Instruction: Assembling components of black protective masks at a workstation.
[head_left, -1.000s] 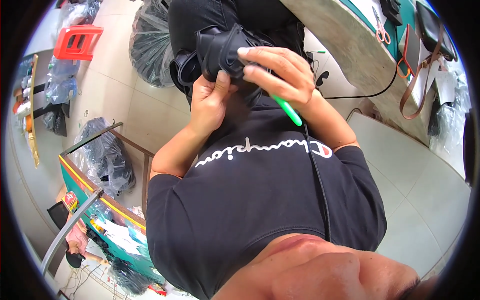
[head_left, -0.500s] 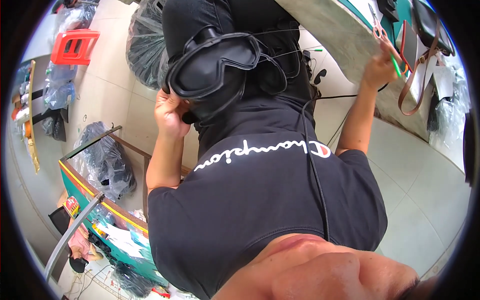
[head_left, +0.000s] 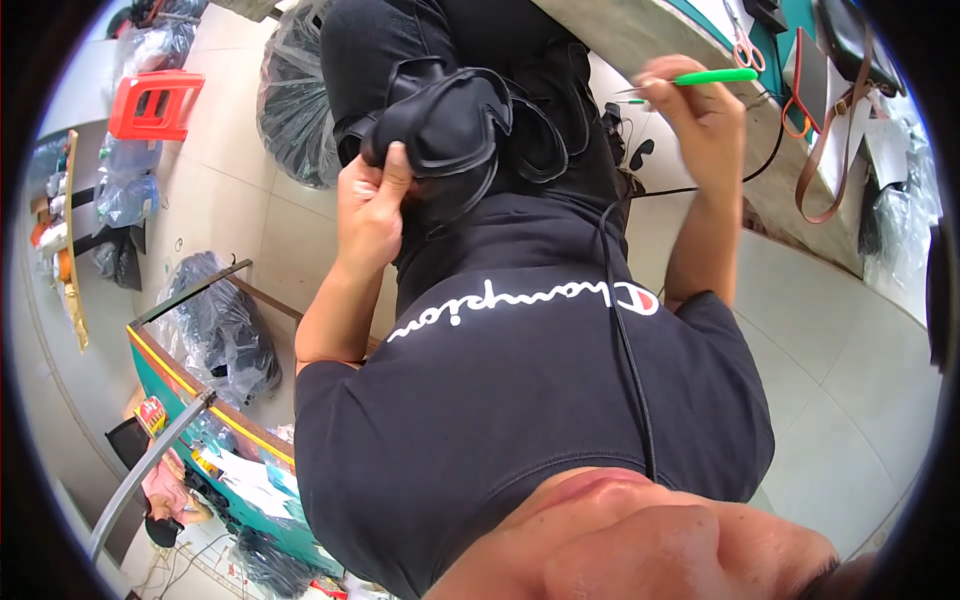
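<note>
Pinched at the near left edge between thumb and fingers of the left hand, over the lap: a black goggle-shaped piece. Probably light, soft and pliable, easily creased; best gripped along the raised rim. Pinched in the right hand: a green-handled tool. Far right, near that hand, a hard-looking worktable edge; between both hands, open room.
</note>
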